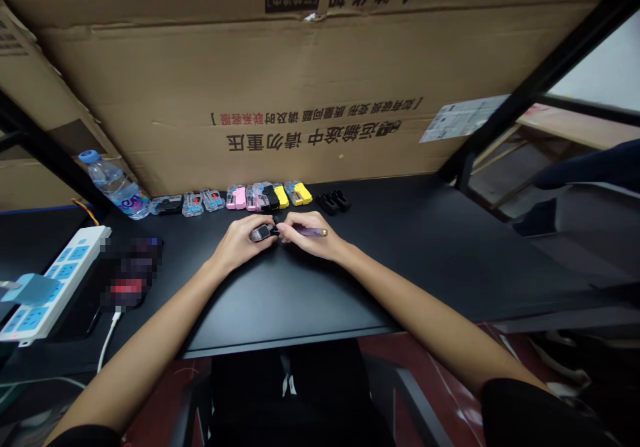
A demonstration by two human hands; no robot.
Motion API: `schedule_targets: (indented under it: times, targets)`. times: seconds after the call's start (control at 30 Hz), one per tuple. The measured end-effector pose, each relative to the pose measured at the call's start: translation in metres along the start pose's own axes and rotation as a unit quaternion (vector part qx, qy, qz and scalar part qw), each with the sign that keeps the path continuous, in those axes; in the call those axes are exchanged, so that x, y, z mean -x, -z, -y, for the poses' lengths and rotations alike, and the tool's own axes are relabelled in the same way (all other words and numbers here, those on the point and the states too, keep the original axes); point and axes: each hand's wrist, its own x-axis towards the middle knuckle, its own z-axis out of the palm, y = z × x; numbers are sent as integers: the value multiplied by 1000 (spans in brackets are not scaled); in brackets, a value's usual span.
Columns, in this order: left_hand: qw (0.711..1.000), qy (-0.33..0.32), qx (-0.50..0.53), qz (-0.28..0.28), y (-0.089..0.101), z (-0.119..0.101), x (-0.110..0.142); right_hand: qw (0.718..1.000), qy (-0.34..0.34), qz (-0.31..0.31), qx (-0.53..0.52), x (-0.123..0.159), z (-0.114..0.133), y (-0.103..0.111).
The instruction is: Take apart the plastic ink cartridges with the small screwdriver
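My left hand (237, 242) is closed around a small black-and-clear plastic device (260, 233) above the black tabletop. In my right hand (311, 226) is a slim purple pen-like tool (314, 232) with a gold-coloured end, pinched between the fingers. Its other end lies among the fingertips beside the device, so I cannot see whether it touches. Behind the hands stands a row of small clear plastic devices, among them a pink one (236, 197), a black one (271, 197) and a yellow one (300, 193). Several small black plastic parts (334, 202) sit to their right.
Cardboard (300, 67) walls the back of the desk (425, 234). A water bottle (120, 184) leans at the back left. Nearer on the left are a white power strip (60, 277) with a blue plug and a phone (131, 277) with a white cable (109, 340).
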Motion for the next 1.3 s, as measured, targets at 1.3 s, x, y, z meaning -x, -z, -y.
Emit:
schedule_targets:
  times: [1.3]
  targets:
    - [841, 294, 446, -84, 15, 4, -7, 992, 12, -126, -21, -5, -1, 12]
